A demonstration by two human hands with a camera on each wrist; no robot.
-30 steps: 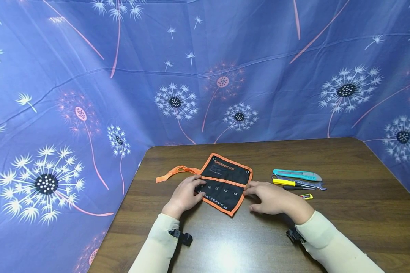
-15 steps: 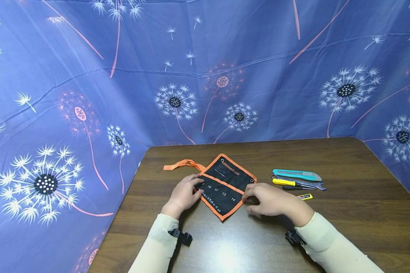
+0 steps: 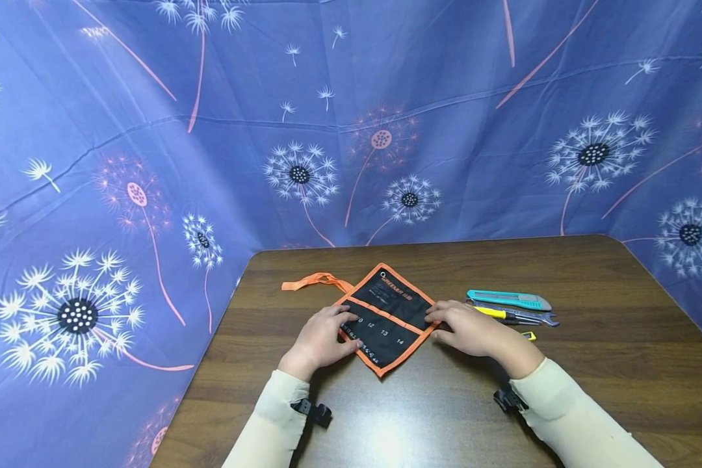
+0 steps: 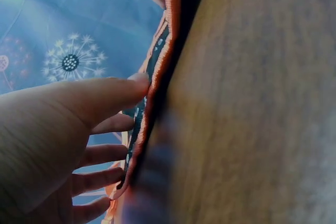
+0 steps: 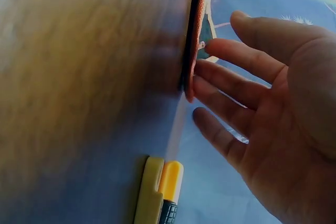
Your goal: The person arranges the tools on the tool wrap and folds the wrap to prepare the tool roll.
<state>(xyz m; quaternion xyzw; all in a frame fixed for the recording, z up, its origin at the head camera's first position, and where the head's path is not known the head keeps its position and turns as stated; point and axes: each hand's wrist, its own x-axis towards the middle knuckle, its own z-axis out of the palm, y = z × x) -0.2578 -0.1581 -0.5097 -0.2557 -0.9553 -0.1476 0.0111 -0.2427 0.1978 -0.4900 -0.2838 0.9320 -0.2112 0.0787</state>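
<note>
A flat black tool pouch (image 3: pixel 386 305) with orange edging lies turned like a diamond on the table, its pocket numbers and white lettering facing up. From its upper left side trails an orange tie strap (image 3: pixel 316 279). My left hand (image 3: pixel 318 341) rests on the pouch's left side, thumb and fingers spread over the pockets. At the right corner, the fingers of my right hand (image 3: pixel 470 330) touch the orange edge and cover the ring there. The left wrist view shows the pouch edge-on, with my thumb (image 4: pixel 115 93) against it; in the right wrist view my fingers are loosely extended.
Right of the pouch lie a teal utility knife (image 3: pixel 509 299), a yellow-handled screwdriver (image 3: pixel 491 312), a dark-handled tool and a wrench (image 3: pixel 548 318). A small yellow item (image 3: pixel 528 336) sits partly behind my right hand. A patterned blue cloth hangs behind the table.
The pouch has turned clockwise, its strap shifting right and upward. My left hand has moved slightly further over the pockets, and my right hand has slid up to the right corner.
</note>
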